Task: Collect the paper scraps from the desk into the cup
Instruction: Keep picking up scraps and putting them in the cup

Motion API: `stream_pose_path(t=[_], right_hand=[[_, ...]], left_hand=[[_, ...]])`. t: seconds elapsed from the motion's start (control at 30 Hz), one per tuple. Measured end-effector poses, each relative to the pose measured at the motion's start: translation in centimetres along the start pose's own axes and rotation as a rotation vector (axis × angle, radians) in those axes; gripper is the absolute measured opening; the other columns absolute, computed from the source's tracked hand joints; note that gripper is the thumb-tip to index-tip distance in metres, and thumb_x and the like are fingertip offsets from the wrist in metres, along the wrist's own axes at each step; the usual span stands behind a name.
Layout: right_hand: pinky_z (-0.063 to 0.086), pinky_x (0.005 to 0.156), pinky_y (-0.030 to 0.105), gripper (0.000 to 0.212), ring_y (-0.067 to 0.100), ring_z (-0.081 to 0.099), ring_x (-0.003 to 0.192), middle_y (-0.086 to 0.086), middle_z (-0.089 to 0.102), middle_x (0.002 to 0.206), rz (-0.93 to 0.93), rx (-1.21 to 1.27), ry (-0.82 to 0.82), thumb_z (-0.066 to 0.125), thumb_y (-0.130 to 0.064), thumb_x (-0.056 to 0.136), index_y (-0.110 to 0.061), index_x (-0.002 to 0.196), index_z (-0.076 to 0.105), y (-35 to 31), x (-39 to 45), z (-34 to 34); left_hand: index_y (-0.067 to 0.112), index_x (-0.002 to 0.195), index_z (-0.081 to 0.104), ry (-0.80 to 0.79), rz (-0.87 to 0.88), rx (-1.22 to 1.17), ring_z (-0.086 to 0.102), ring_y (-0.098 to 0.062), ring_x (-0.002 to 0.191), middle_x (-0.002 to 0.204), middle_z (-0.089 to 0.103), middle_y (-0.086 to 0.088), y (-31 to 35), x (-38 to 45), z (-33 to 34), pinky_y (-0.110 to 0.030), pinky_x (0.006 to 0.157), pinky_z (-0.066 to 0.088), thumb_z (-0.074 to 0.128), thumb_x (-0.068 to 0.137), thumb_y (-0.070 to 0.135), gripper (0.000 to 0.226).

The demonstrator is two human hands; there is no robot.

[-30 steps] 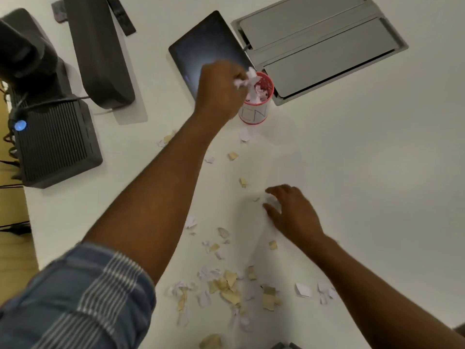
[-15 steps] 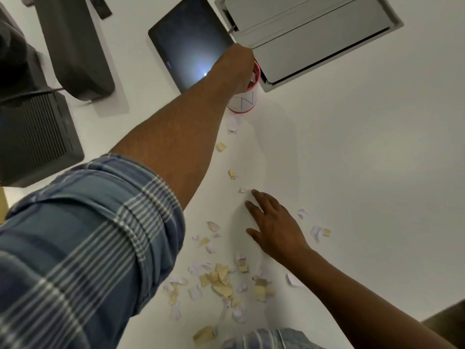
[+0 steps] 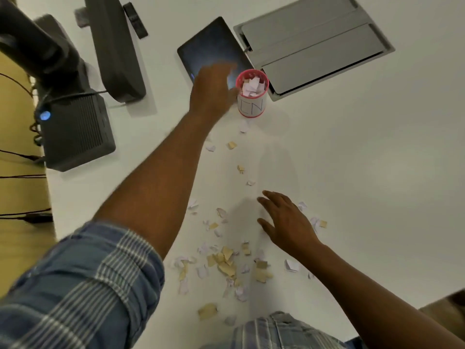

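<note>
black gear sits along the desk's [image 3: 352, 172] left edge: a ribbed box [image 3: 75, 132] with a blue light, cables running off the side, and a dark stand [image 3: 113, 46] behind it toward the far left corner. white desk surface carries everything else i can see.

my left hand [image 3: 214, 90] is stretched out toward the far edge, just left of the cup [image 3: 252, 96] and touching or nearly touching its side. it is blurred; the fingers look loosely spread over the dark tablet [image 3: 211, 50], and i see nothing held in it, though i cannot tell for sure. the rolled plaid sleeve [image 3: 80, 285] fills the near left corner.

the cup is pink-rimmed with a white label, upright, with white paper bits showing above its rim. it stands at the near corner of the tablet and just beside a grey hatch [image 3: 314, 44] set in the desk toward the far right.

paper scraps [image 3: 226, 260], white and tan, lie in a loose trail from the cup back to the near edge, thickest in a pile near the middle of that edge.

my right hand [image 3: 286, 222] lies flat, palm down, fingers spread wide on the desk right of the trail, gripping nothing. a few scraps sit just beside it on its right.
</note>
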State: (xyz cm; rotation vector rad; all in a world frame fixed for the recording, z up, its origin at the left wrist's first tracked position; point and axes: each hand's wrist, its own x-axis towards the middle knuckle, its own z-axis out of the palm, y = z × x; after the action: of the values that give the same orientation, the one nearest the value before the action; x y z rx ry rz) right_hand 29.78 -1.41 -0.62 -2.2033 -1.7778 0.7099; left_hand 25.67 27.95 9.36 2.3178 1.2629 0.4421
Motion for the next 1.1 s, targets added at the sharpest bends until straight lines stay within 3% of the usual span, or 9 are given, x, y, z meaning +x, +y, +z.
stream_pose_path(t=[0.17, 0.33, 0.57, 0.77, 0.9, 1.1], right_hand=[[0.035, 0.107, 0.034, 0.062, 0.021, 0.037, 0.134, 0.003, 0.043, 0.146, 0.144, 0.117, 0.101, 0.059, -0.04, 0.09, -0.017, 0.143, 0.037, 2.1, -3.6, -1.3], [0.039, 0.101, 0.039, 0.061, 0.028, 0.042, 0.128, 0.009, 0.046, 0.142, 0.248, 0.121, 0.131, 0.064, -0.036, 0.087, -0.014, 0.139, 0.041, 5.4, -6.3, -2.3], [0.045, 0.095, 0.044, 0.081, 0.032, 0.038, 0.128, 0.012, 0.038, 0.143, 0.369, 0.044, -0.02, 0.069, -0.052, 0.078, -0.011, 0.139, 0.036, 7.8, -9.6, -1.1], [0.047, 0.093, 0.046, 0.098, 0.032, 0.035, 0.126, 0.011, 0.034, 0.14, 0.344, -0.074, -0.111, 0.069, -0.063, 0.071, -0.013, 0.143, 0.026, 6.8, -11.9, 0.8], [0.045, 0.095, 0.042, 0.098, 0.03, 0.035, 0.125, 0.011, 0.031, 0.139, 0.297, -0.043, -0.122, 0.071, -0.06, 0.07, -0.011, 0.143, 0.028, 5.3, -13.0, 2.9], [0.042, 0.101, 0.039, 0.104, 0.027, 0.031, 0.13, 0.009, 0.026, 0.144, 0.183, 0.001, -0.192, 0.076, -0.052, 0.07, -0.013, 0.147, 0.018, 1.8, -11.9, 4.4]], left_hand=[[0.016, 0.127, 0.057, 0.025, -0.005, 0.011, 0.056, -0.022, 0.118, 0.128, 0.061, -0.006, -3.4, -14.2, -1.5, -0.031, 0.102, 0.041, 0.064, 0.086, 0.027, 0.043], [0.014, 0.126, 0.058, -0.037, -0.157, 0.055, 0.056, -0.024, 0.119, 0.128, 0.061, -0.008, -7.8, -27.5, -2.7, -0.035, 0.102, 0.044, 0.066, 0.085, 0.026, 0.043], [0.013, 0.142, 0.034, -0.227, -0.539, 0.147, 0.043, -0.029, 0.129, 0.143, 0.042, -0.013, -10.7, -40.6, -1.9, -0.037, 0.105, 0.038, 0.067, 0.082, 0.037, 0.073], [0.013, 0.148, 0.015, -0.407, -0.831, -0.079, 0.033, -0.027, 0.135, 0.15, 0.021, -0.014, -9.6, -47.4, 1.1, -0.034, 0.11, 0.033, 0.079, 0.062, 0.054, 0.115], [0.015, 0.148, 0.008, -0.403, -0.816, -0.163, 0.03, -0.026, 0.135, 0.146, 0.017, -0.012, -7.6, -49.1, 3.8, -0.032, 0.11, 0.031, 0.082, 0.053, 0.057, 0.128], [0.021, 0.146, 0.007, -0.35, -0.681, -0.138, 0.037, -0.024, 0.127, 0.136, 0.019, -0.006, -3.8, -47.5, 6.9, -0.027, 0.103, 0.037, 0.084, 0.05, 0.056, 0.127]])
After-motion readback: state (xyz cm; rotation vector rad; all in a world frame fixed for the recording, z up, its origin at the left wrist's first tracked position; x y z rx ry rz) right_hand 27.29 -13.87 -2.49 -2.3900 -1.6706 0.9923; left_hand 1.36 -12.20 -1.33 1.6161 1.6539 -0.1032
